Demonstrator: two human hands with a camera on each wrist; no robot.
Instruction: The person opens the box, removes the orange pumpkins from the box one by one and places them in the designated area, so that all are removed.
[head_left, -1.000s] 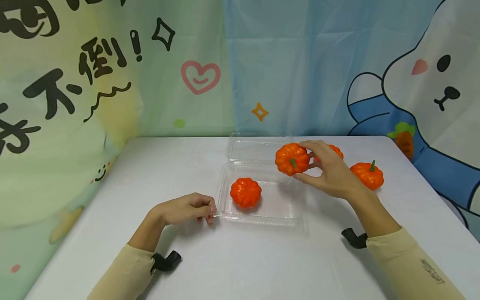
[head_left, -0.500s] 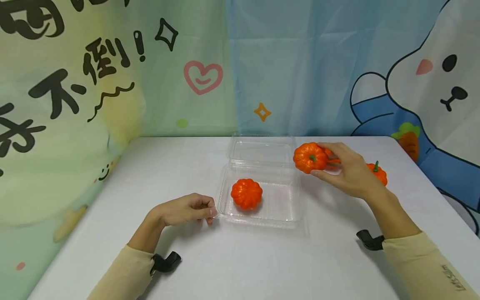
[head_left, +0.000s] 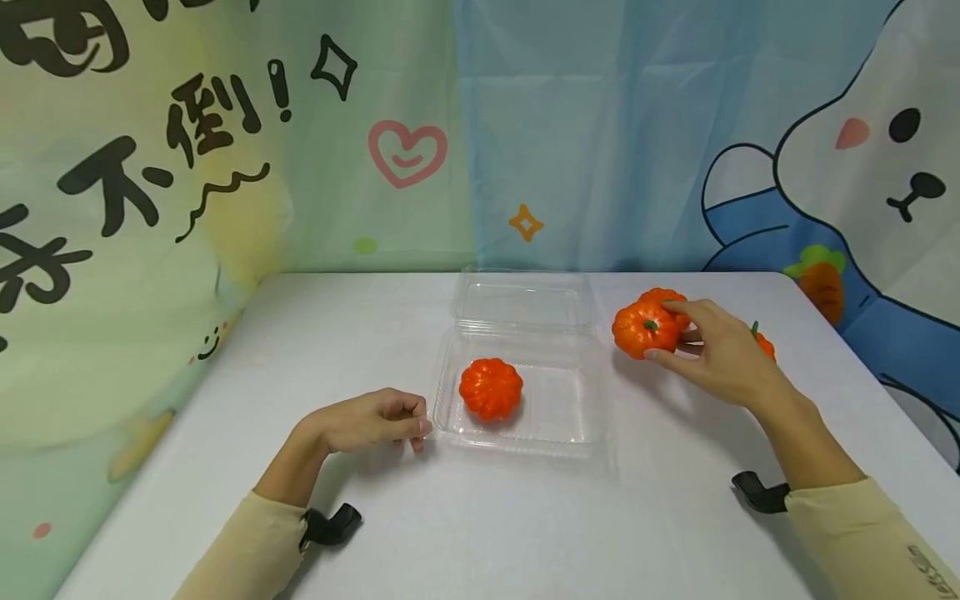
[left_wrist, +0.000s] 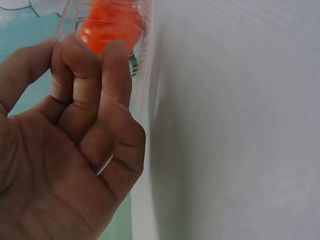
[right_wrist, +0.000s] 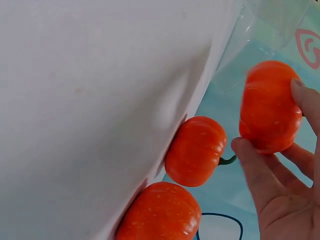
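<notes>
My right hand (head_left: pixel 723 354) grips a small orange toy pumpkin (head_left: pixel 645 328) by its side, above the table right of the box; its green stem faces the head camera. In the right wrist view, thumb and fingers hold this pumpkin (right_wrist: pixel 270 107) off the surface. My left hand (head_left: pixel 375 418) pinches the front left corner of an open clear plastic box (head_left: pixel 555 442); in the left wrist view, thumb and fingertip meet at its rim (left_wrist: pixel 62 27). Inside the box, on its left side, lies another pumpkin (head_left: pixel 491 389).
Behind the held pumpkin sits a third pumpkin (head_left: pixel 663 295), partly covered. One more pumpkin (head_left: pixel 764 344) stands farther right, mostly hidden by my right hand. The box's lid (head_left: pixel 525 300) lies folded back toward the table's far edge, before a printed curtain (head_left: pixel 600 150).
My right hand has carried its pumpkin rightward from over the box's back right corner to beside the other pumpkins. The left hand has stayed at the box corner.
</notes>
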